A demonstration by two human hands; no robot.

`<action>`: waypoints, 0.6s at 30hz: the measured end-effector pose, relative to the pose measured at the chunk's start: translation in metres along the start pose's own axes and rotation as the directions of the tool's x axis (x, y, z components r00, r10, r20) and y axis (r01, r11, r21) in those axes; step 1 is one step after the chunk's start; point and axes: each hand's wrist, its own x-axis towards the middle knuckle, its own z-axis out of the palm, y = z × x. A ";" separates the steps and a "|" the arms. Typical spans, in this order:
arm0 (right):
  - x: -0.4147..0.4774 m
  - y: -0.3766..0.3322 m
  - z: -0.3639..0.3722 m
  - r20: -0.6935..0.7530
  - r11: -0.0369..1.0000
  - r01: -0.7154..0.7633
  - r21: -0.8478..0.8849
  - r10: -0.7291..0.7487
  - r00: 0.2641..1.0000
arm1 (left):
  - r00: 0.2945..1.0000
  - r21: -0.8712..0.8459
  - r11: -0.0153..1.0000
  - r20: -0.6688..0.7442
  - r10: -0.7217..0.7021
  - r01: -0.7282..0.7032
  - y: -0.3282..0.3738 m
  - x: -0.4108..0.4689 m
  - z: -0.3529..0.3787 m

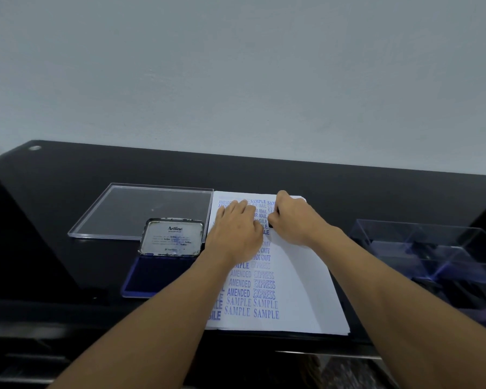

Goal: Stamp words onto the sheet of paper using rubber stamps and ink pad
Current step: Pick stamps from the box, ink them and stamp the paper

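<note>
A white sheet of paper (pixel 300 279) lies on the black table, covered in blue stamped words such as SAMPLE, AMENDED and EXPRESS. My left hand (pixel 236 228) rests flat on the upper part of the sheet, fingers straight. My right hand (pixel 295 220) grips a dark rubber stamp (pixel 270 220) and holds it down on the paper near the top; only a sliver of the stamp shows under the fingers. The blue ink pad (pixel 157 276) lies open to the left of the sheet, its metal lid (pixel 171 237) standing up behind it.
A flat clear plastic lid (pixel 124 209) lies behind the ink pad. A clear plastic box (pixel 438 248) with dark stamps inside stands at the right. The black table (pixel 68 178) ends at a pale wall behind; its front edge runs under my forearms.
</note>
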 end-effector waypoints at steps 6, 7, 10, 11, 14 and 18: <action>-0.007 -0.001 0.003 -0.032 1.000 0.014 -0.014 -0.014 0.999 | 1.000 0.003 1.000 0.021 -0.002 0.002 0.001 0.000 -0.002; -0.007 -0.001 0.003 -0.034 1.000 0.015 -0.017 -0.015 0.999 | 1.000 0.001 1.000 0.028 -0.003 0.003 0.002 0.000 -0.002; -0.004 -0.001 0.001 -0.031 1.000 0.008 -0.016 -0.009 0.999 | 0.999 -0.005 1.000 0.039 -0.007 0.008 0.003 0.000 -0.005; -0.003 -0.001 0.001 -0.024 1.000 0.003 -0.010 -0.004 1.000 | 0.999 -0.009 1.000 0.043 -0.010 0.011 0.003 0.001 -0.005; 0.000 -0.001 -0.002 0.029 1.000 -0.007 0.014 0.006 1.000 | 0.997 -0.049 0.997 0.065 -0.051 0.054 0.002 0.004 -0.008; 0.001 -0.003 -0.017 0.056 1.000 0.000 0.015 -0.001 0.998 | 0.989 -0.128 0.983 0.084 -0.118 0.128 0.008 0.007 -0.020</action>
